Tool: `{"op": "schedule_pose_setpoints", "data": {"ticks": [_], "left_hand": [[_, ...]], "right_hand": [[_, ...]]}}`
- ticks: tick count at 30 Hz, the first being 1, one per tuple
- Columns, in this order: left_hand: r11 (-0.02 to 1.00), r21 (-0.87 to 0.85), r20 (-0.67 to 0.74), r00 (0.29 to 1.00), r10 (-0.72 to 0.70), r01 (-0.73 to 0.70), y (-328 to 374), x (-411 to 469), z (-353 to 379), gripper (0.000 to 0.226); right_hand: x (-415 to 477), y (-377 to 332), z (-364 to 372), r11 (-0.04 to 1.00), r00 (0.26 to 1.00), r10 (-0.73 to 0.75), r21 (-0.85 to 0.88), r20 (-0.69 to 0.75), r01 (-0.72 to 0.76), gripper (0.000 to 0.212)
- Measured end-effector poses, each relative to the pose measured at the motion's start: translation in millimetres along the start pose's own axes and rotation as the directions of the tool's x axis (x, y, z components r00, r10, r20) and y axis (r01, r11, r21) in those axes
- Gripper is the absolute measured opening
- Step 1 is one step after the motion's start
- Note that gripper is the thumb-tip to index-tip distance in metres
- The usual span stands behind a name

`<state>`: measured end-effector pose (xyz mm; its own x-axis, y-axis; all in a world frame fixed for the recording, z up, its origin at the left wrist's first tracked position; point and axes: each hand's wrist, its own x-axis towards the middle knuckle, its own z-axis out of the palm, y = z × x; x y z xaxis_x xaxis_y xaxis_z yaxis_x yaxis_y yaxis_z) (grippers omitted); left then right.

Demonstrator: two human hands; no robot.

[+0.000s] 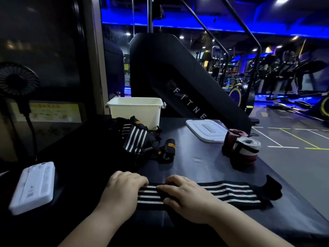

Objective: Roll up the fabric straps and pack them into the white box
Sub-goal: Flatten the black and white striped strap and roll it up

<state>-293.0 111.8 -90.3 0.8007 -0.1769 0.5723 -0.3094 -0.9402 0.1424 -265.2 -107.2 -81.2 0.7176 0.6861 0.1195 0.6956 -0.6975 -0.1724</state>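
A person at a gym bench [195,163] works on a striped strap [231,193], black woven fabric with white bands. It lies flat near the front edge, its long axis running left to right. The left hand [124,186] sits at the strap's left end, fingers curled over that end as if to start the roll. The right hand [187,191] lies just beside it, fingers laid fairly straight across the bands and pressing them down, thumb at the near edge. Most of the strap stretches away to the right of both hands and ends in a plain black tab, so a roll would likely travel rightward along it. The white box [135,113], a smooth plastic tub, stands open at the far side of the dark, faintly glossy bench, well apart from the hands. Its flat lid [206,130] lies off to the right. A loose heap of black straps [137,138] rests against the box's front, and rolled straps [245,148] in red and white stand near the right edge.
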Motion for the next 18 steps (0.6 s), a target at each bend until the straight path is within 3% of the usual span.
{"op": "schedule_pose_setpoints", "data": {"ticks": [2, 6, 11, 18], "left_hand": [[0.998, -0.014, 0.047, 0.997, -0.053, 0.054, -4, 1, 5, 0.043], [0.995, -0.07, 0.117, 0.991, -0.061, 0.069, -6, -3, 2, 0.025], [0.985, -0.129, 0.149, 0.984, -0.097, 0.116, -9, -12, -8, 0.053], [0.977, -0.076, 0.112, 0.976, -0.189, 0.198, -27, -22, -17, 0.052]], "right_hand": [[-1, -1, -1, 1.0, 1.0, -0.003, 0.006, -0.012, 0.003, 0.059], [0, -1, 1, 1.0, 1.0, -0.01, 0.004, -0.019, 0.01, 0.06], [0, 1, 1, 0.999, 0.999, -0.034, -0.013, -0.017, 0.034, 0.07], [2, -4, -3, 0.999, 0.999, -0.043, -0.005, 0.024, 0.043, 0.085]]}}
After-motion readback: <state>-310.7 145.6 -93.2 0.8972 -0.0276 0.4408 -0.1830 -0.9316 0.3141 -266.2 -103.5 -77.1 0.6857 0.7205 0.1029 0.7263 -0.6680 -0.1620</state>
